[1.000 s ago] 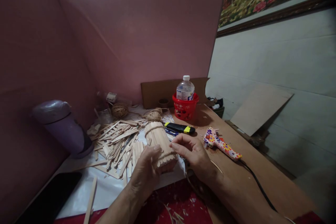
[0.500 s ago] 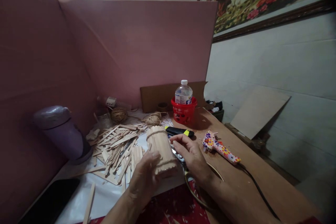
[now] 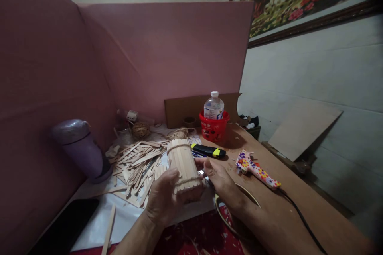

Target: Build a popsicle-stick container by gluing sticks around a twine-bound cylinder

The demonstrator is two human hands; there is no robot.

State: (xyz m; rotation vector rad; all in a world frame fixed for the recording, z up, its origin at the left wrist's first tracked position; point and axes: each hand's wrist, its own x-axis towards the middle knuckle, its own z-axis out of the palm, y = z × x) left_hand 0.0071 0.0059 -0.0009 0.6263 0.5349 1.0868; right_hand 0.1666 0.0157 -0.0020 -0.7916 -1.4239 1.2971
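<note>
Cylinder (image 3: 184, 164) clasped in left hand (image 3: 163, 197), tub (image 3: 213, 130) beyond it. Right hand (image 3: 221, 180) at cylinder's right; whether pinching, cannot tell. Step: probably checking twine (image 3: 178, 146) around cylinder; next move calls for steady left hold.

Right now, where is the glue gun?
In the head view, the glue gun lies on the brown tabletop, to the right of the right hand and the black-and-yellow cutter.
</note>
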